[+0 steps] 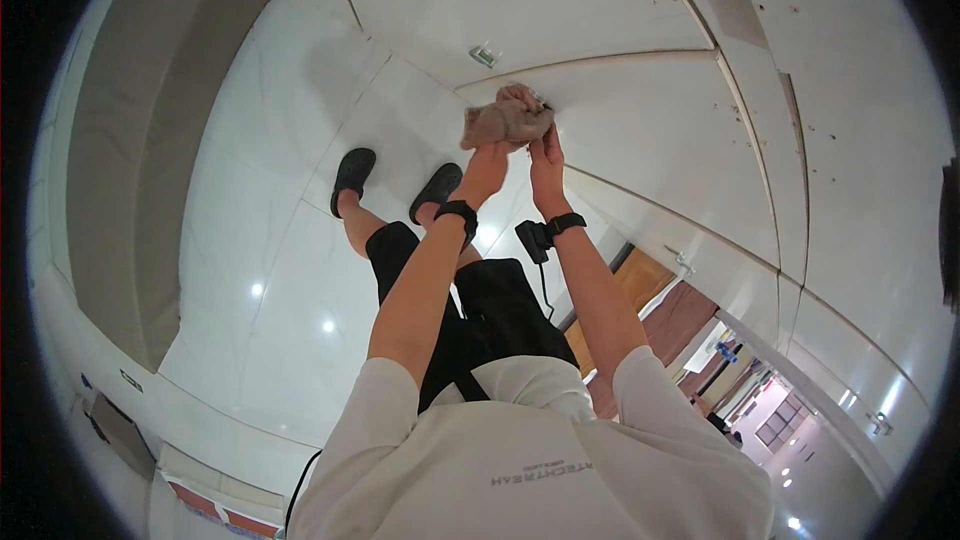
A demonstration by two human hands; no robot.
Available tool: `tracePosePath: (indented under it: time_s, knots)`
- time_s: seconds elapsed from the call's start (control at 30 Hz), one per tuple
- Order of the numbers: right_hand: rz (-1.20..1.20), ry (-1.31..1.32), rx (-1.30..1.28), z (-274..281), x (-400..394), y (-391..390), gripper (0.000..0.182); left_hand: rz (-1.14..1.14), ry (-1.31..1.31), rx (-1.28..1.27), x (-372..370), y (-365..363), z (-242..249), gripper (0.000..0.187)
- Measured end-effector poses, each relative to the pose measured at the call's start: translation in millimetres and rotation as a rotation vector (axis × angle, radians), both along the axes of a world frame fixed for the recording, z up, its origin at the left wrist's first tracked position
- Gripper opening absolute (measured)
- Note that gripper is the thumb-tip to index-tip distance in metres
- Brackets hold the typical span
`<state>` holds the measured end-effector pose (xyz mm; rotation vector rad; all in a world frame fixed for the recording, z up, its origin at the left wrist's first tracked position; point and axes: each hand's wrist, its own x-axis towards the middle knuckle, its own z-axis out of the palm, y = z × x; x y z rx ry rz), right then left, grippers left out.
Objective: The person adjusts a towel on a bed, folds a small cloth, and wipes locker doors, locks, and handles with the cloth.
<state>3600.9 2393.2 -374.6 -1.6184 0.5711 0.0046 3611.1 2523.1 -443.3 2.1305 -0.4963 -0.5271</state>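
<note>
My left hand (486, 172) is closed on a crumpled brownish-pink cloth (497, 124), which lies bunched against a white cabinet front. A small metal handle (542, 101) shows in part at the cloth's right edge; the rest is covered. Beside it, my right hand (546, 165) reaches up with thumb and fingers close together at the cloth's lower right edge. Its fingertips are partly hidden, and whether they also touch the handle I cannot make out. Both wrists wear black straps, and a black device (533, 239) with a cable hangs by the right wrist.
White cabinet fronts (640, 130) with brown spots carry other handles, one (485, 55) above the cloth, another (683, 260) lower right. Pale glossy floor tiles (290, 250) lie around my black clogs (353, 180). A grey-brown padded bench (150, 140) stands at left.
</note>
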Motion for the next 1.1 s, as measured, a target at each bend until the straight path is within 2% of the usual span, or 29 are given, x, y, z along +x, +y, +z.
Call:
tracePosePath:
  time_s: [0.1, 0.13, 0.23, 0.33, 0.43, 0.47, 0.57, 0.6, 0.67, 0.7, 0.73, 0.77, 0.83, 0.9, 0.97, 1.03, 1.07, 1.1]
  knots:
    - [-0.077, 0.053, -0.008, -6, -6, -4, 0.057, 0.566, 0.549, -0.462, -7, 9, 20, 0.035]
    - [-0.062, 0.044, -0.019, 2, -1, -3, 0.057, 0.566, 0.390, -0.574, -9, 9, 12, 0.041]
    - [-0.008, 0.008, -0.069, 23, 8, 3, 0.058, 0.487, 0.506, -0.460, 0, 22, 40, 0.040]
    - [0.058, -0.050, -0.168, 17, 16, 7, 0.058, 0.608, 0.158, -0.546, 9, 4, 25, 0.037]
    - [0.038, -0.052, -0.262, 17, 12, 16, 0.059, 0.709, 0.276, -0.504, 18, 12, 39, 0.037]
    - [0.017, -0.054, -0.286, 17, 12, 23, 0.059, 0.770, 0.355, -0.496, 15, 18, 19, 0.036]
    - [0.072, 0.045, -0.405, 8, -5, 26, 0.057, 0.741, 0.145, -0.513, -38, 12, -35, 0.035]
    - [0.108, 0.100, -0.457, 3, -16, 26, 0.056, 0.762, -0.009, -0.432, -67, 12, -50, 0.034]
    - [0.130, 0.121, -0.380, -1, -38, 36, 0.057, 0.777, 0.343, -0.334, -99, 31, -53, 0.034]
    - [0.142, 0.176, -0.349, 3, -48, 38, 0.059, 0.742, 0.347, -0.280, -107, 34, -54, 0.034]
    - [0.140, 0.267, -0.269, 8, -54, 37, 0.062, 0.707, 0.349, -0.227, -112, 37, -49, 0.034]
    - [0.117, 0.196, -0.306, 4, -59, 34, 0.062, 0.637, 0.180, -0.169, -113, 38, -45, 0.033]
    - [0.072, 0.051, -0.376, -7, -68, 31, 0.062, 0.519, 0.063, -0.096, -111, 37, -31, 0.033]
    - [0.094, 0.032, -0.399, 20, -50, 30, 0.062, 0.427, 0.167, -0.073, -83, 34, 28, 0.031]
    - [0.185, -0.037, -0.506, 41, -28, 24, 0.062, 0.306, 0.011, -0.244, -60, 20, 8, 0.038]
    - [0.219, -0.122, -0.594, 45, -3, 21, 0.062, 0.427, 0.317, -0.588, -16, -5, 14, 0.033]
    - [0.252, -0.144, -0.654, 48, 9, 20, 0.062, 0.417, 0.183, -0.540, -2, -19, 0, 0.033]
    - [0.286, -0.166, -0.714, 46, 19, 18, 0.061, 0.454, 0.261, -0.633, 11, -29, -3, 0.034]
